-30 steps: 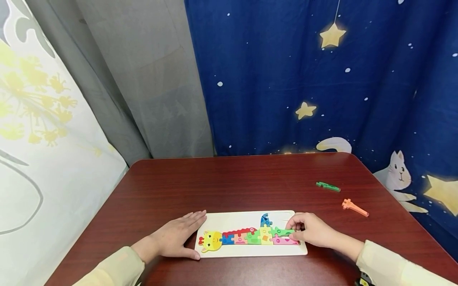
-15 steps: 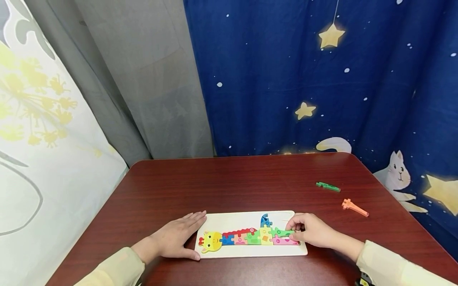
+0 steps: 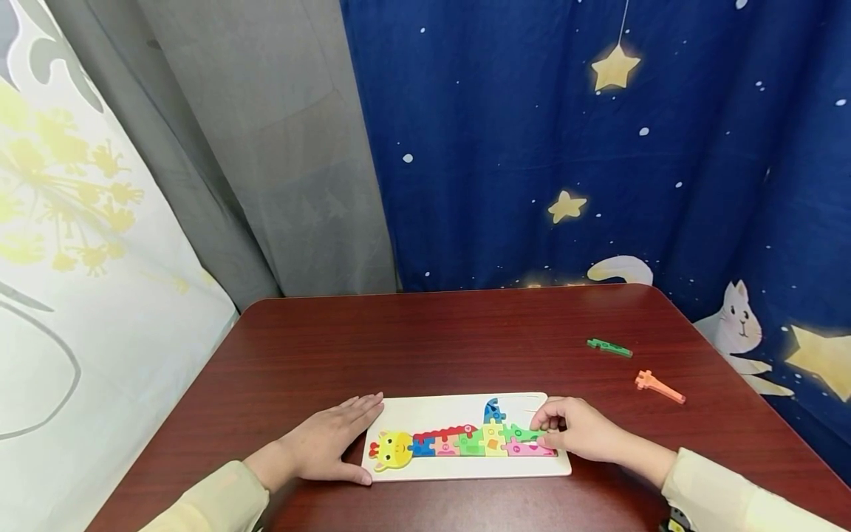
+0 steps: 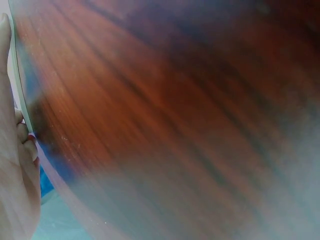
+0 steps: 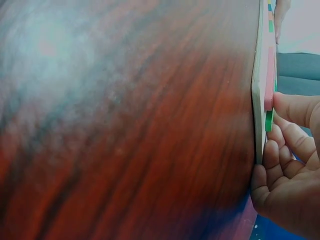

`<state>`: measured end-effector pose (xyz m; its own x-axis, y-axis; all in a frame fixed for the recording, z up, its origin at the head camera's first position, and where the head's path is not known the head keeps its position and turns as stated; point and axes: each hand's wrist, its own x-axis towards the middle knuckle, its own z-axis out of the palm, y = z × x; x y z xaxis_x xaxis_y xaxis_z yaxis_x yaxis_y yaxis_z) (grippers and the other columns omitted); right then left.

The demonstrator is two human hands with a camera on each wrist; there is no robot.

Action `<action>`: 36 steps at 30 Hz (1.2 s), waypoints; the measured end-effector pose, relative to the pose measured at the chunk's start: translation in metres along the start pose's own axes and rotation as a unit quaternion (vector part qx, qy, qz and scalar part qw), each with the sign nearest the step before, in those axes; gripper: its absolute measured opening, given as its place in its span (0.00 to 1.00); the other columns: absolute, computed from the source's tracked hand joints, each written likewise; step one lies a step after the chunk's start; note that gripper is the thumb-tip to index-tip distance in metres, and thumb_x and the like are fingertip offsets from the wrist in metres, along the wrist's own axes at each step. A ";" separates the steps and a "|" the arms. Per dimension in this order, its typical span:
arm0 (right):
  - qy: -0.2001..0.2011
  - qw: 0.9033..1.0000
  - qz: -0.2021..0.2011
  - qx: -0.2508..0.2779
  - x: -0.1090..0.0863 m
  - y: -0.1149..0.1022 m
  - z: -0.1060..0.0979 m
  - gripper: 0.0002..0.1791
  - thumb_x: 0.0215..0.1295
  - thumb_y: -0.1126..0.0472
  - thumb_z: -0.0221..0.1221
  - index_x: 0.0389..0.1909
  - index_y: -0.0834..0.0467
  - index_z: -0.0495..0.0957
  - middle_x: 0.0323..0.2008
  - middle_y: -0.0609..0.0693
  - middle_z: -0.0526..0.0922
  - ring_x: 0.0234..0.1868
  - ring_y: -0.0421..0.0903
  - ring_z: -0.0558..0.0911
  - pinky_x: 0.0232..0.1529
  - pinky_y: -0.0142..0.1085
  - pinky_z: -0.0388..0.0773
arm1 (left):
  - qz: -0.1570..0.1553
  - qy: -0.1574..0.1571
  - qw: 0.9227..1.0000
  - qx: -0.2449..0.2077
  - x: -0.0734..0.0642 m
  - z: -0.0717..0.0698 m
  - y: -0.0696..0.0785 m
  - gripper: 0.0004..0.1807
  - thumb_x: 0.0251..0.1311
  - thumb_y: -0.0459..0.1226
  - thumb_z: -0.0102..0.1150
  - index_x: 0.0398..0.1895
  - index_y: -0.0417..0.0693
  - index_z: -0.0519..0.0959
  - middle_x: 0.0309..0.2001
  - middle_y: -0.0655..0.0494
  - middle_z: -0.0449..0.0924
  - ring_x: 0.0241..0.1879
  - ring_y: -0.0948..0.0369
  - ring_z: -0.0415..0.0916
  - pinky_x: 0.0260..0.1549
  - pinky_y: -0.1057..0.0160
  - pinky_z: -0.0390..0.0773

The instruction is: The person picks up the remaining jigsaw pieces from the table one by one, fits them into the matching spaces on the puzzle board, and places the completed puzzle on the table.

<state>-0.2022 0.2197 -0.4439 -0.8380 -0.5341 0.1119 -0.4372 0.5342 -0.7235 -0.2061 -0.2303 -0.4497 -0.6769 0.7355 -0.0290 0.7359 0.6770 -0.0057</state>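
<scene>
A white puzzle board [image 3: 432, 410] lies on the table, carrying a giraffe of coloured interlocking pieces with a yellow head piece [image 3: 394, 449] at the left. My left hand [image 3: 332, 440] lies with straight fingers against the board's left end, thumb at the near corner. At the other end, my right hand [image 3: 577, 427] pinches a green puzzle piece [image 3: 521, 432] between thumb and fingers. That piece sits just above a pink puzzle piece [image 3: 521, 448]. In the right wrist view, the thumb [image 5: 295, 109] covers part of the green piece. A blue piece [image 3: 492, 408] stands out at the board's far side.
A loose green piece [image 3: 609, 347] and an orange piece [image 3: 660, 386] lie on the brown table [image 3: 425, 340] at the back right. Behind the table hang a grey curtain [image 3: 299, 185] and a blue star-patterned curtain [image 3: 479, 148].
</scene>
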 end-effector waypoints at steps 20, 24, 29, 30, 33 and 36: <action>0.017 1.000 0.006 0.007 0.000 -0.001 0.000 0.07 0.53 0.62 0.70 0.31 0.54 0.82 0.26 0.40 0.76 0.29 0.36 0.72 0.29 0.30 0.71 | 0.006 0.003 1.000 0.005 0.000 0.000 0.000 0.59 0.53 0.76 0.40 0.76 0.43 0.53 0.76 0.51 0.50 0.73 0.55 0.51 0.66 0.53 0.60; 0.026 1.000 0.002 0.015 0.000 0.001 -0.003 0.06 0.54 0.62 0.70 0.32 0.54 0.83 0.27 0.40 0.76 0.29 0.36 0.73 0.30 0.30 0.72 | 0.006 0.003 1.000 0.003 0.000 0.000 -0.001 0.59 0.53 0.76 0.41 0.76 0.43 0.52 0.76 0.51 0.50 0.73 0.55 0.50 0.66 0.53 0.60; 0.049 0.999 -0.002 0.006 0.002 0.005 -0.006 0.05 0.56 0.63 0.70 0.33 0.54 0.83 0.28 0.41 0.77 0.29 0.37 0.73 0.30 0.30 0.72 | 0.002 -0.003 1.000 0.003 0.000 0.002 -0.001 0.59 0.52 0.76 0.41 0.77 0.45 0.52 0.76 0.52 0.49 0.73 0.56 0.50 0.66 0.53 0.60; 0.055 0.998 -0.001 0.002 0.002 0.006 -0.007 0.05 0.56 0.63 0.70 0.32 0.54 0.83 0.28 0.41 0.77 0.30 0.37 0.73 0.30 0.30 0.72 | 0.001 -0.004 1.000 0.003 0.000 0.003 -0.001 0.59 0.52 0.76 0.40 0.77 0.45 0.52 0.76 0.52 0.48 0.73 0.56 0.50 0.66 0.53 0.60; 0.069 0.998 0.004 -0.004 0.003 0.008 -0.010 0.05 0.56 0.62 0.70 0.33 0.54 0.83 0.28 0.40 0.77 0.30 0.37 0.73 0.30 0.30 0.72 | 0.001 -0.002 1.000 0.003 0.000 0.003 -0.002 0.59 0.52 0.76 0.41 0.77 0.45 0.52 0.76 0.52 0.49 0.73 0.56 0.50 0.66 0.53 0.60; 0.081 0.997 0.005 -0.005 0.004 0.008 -0.012 0.05 0.56 0.62 0.70 0.33 0.54 0.83 0.28 0.41 0.77 0.30 0.37 0.73 0.30 0.30 0.72 | 0.001 -0.001 1.000 0.002 0.001 0.003 -0.002 0.59 0.52 0.76 0.41 0.77 0.45 0.52 0.76 0.52 0.49 0.73 0.55 0.50 0.66 0.53 0.60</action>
<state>-0.2132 0.2300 -0.4411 -0.8840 -0.4163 0.2129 -0.4302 0.5458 -0.7191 -0.2076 -0.2310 -0.4532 -0.6761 0.7362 -0.0303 0.7367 0.6761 -0.0102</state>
